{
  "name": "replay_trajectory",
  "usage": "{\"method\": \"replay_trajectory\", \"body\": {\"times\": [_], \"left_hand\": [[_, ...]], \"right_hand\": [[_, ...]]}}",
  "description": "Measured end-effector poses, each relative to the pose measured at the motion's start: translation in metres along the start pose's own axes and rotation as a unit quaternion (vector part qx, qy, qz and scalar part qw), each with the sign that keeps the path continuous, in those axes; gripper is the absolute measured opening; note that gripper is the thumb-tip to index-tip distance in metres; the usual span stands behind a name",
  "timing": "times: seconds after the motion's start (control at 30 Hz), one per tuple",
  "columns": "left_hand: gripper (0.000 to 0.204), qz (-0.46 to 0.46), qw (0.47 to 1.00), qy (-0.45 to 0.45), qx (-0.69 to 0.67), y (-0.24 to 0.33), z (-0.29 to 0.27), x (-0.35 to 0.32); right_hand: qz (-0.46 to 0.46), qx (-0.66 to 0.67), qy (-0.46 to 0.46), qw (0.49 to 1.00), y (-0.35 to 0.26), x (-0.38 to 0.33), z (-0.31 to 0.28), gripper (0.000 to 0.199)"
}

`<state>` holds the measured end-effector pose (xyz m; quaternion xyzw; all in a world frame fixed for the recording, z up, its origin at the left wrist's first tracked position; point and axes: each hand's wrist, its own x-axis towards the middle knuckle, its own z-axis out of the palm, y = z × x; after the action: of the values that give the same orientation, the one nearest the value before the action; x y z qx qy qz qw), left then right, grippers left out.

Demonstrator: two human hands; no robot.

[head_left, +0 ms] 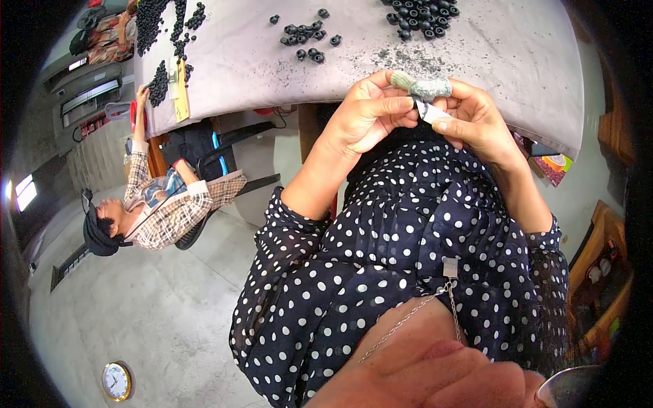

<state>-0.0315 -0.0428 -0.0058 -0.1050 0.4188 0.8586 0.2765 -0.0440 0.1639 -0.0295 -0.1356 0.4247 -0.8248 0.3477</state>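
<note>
My left hand [373, 114] and my right hand [476, 121] meet at the table's near edge, both closed in a pinch. Between the left fingertips is a small black piece [417, 100], mostly hidden. A flat white piece [429, 113] sits under my right thumb and reaches toward the black one; its kind cannot be made out. Pale green wrapping [403, 81] covers the left index fingertip, and a grey, black-smudged wrapping [432, 88] is round the right index finger.
Black rounded parts lie on the grey-covered table [238, 75] in a small group [303, 32], a right-hand pile [423, 15] and a large left heap [151, 24]. Black crumbs [408, 61] are scattered beyond my hands. Another person [163, 204] sits at left, one hand at a black pile [158, 85].
</note>
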Motion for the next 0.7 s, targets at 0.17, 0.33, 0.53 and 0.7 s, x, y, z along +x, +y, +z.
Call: {"method": "replay_trajectory", "body": {"times": [0.17, 0.33, 0.53, 0.7], "left_hand": [[0.026, -0.019, 0.998, 0.010, -0.057, -0.001, -0.003, 0.001], [0.027, -0.032, 0.996, -0.017, -0.081, 0.005, -0.008, 0.002], [0.026, -0.040, 0.995, -0.036, -0.086, 0.012, -0.009, 0.004], [0.024, -0.057, 0.993, -0.036, -0.097, 0.010, -0.016, 0.008]], "right_hand": [[-0.007, -0.031, -0.006, 0.999, 0.000, 0.006, 0.002, 0.035], [0.019, 0.004, -0.016, 1.000, 0.001, 0.013, -0.001, 0.035], [0.025, 0.027, -0.018, 0.999, 0.002, 0.020, -0.001, 0.032], [0.048, 0.064, -0.009, 0.997, 0.006, 0.027, -0.005, 0.032]]}}
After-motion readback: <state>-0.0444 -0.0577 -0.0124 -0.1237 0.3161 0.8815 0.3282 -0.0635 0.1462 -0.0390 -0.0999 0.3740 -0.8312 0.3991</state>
